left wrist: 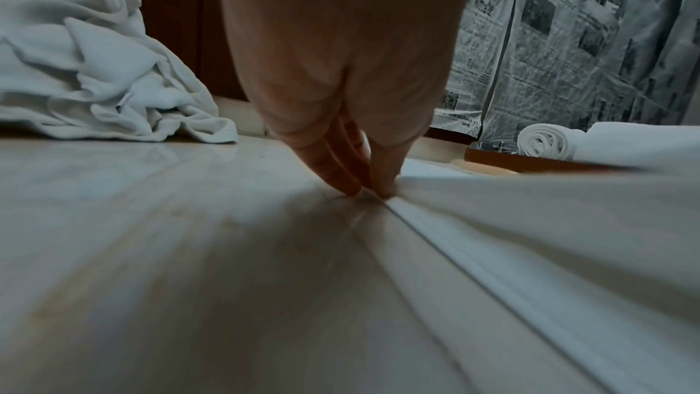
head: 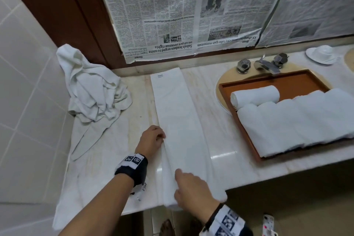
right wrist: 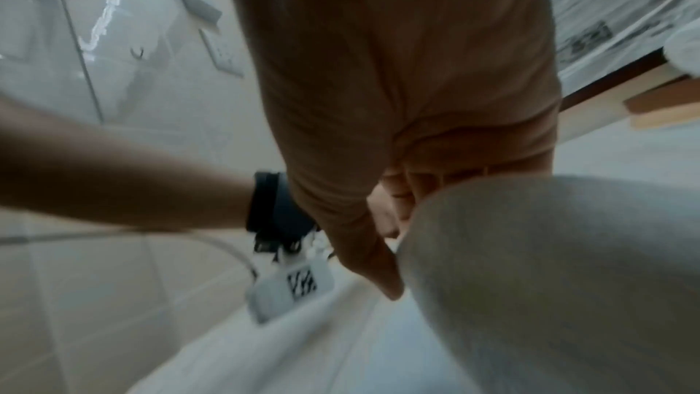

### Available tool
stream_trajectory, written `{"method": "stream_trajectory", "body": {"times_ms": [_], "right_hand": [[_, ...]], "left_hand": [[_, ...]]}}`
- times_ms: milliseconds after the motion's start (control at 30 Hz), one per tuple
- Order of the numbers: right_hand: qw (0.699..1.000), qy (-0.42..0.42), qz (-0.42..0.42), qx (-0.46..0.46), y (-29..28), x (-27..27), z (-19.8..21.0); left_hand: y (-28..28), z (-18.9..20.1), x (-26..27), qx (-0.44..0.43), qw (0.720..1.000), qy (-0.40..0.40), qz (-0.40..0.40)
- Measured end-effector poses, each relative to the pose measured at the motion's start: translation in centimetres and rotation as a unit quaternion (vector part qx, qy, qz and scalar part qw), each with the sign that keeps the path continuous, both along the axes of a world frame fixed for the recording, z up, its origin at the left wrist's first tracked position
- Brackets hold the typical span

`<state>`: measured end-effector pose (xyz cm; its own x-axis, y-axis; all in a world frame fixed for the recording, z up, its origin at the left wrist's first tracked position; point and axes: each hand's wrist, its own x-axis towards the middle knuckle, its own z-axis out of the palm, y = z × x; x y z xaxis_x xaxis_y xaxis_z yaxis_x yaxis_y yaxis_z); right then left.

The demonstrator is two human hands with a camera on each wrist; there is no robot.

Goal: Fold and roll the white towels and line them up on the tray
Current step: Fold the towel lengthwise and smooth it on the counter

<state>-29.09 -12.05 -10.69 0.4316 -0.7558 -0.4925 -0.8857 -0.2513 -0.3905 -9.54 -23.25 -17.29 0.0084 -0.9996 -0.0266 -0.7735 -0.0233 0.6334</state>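
1. Left hand (head: 151,140) sits at the left long edge of the folded towel (head: 182,120), about mid-length. In the left wrist view its fingertips (left wrist: 350,187) come together on that edge and press it to the bench (head: 226,143); the grip is pinched on the edge.
2. Right hand (head: 191,188) is nearer the person, at the towel's near end. The right wrist view shows thumb and fingers curled round a lifted fold of cloth, so this grip is clamped on the towel too.
3. The towel is a long narrow strip laid flat; it runs from the right-hand grip away to the back wall, with a small label near the far end.
4. Left of the left-hand grip and further back: a crumpled towel pile (head: 92,90) against the tiled wall, w/ one towel trailing down along the bench edge.
5. Right of both grips, well apart: a brown tray (head: 247,130) sitting over the sink. One rolled towel (head: 254,95) lies at its far side; a row of rolled towels (head: 298,120) lies side by side, touching, nearer.
6. Behind the tray: a tap (head: 264,64). Further right: a white cup on a saucer (head: 321,53).
7. Newspaper (head: 191,9) covers the wall behind the bench.
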Motion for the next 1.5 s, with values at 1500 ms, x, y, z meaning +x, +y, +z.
{"method": "stream_trajectory", "body": {"times_ms": [1500], "right_hand": [[0.983,-0.18,0.015,-0.025,4.2,-0.1,-4.0]], "left_hand": [[6.6,0.3,-0.2,0.038,0.995,0.07,0.052]]}}
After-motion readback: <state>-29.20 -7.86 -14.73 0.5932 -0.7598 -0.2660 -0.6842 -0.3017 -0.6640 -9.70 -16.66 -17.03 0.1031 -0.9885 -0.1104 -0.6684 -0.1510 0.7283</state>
